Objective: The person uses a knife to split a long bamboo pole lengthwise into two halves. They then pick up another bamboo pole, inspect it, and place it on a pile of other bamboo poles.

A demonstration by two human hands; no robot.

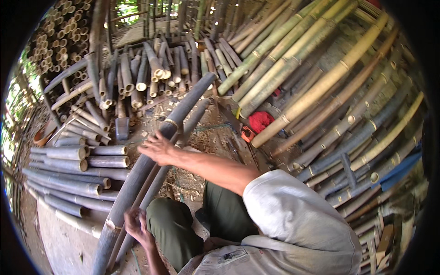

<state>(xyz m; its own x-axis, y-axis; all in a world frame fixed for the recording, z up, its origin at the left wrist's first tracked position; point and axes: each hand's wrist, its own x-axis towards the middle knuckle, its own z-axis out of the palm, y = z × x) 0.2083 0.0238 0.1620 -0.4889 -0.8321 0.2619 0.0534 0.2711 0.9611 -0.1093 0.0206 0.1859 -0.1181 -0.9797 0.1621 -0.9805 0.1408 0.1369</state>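
A long, thick dark bamboo pole (134,189) slants across in front of me, from the lower edge up to its cut end near the stacks. A thinner dark pole (153,188) runs beside it on the right, partly hidden. My right hand (158,149) lies over the thick pole just below a pale joint, its fingers wrapped across and past the left side. Lower down, my left hand (137,225) is at the pole's right side, near another joint. Its fingers are loosely bent and apart, slightly blurred, with nothing visible in them.
Cut bamboo pieces (68,178) lie stacked at left, more (151,68) farther back. Long green and yellow poles (316,82) fill the right. A red cloth (261,121) and an orange tool (247,134) lie ahead; a clear plastic cup (122,129) stands left. Shavings cover the ground.
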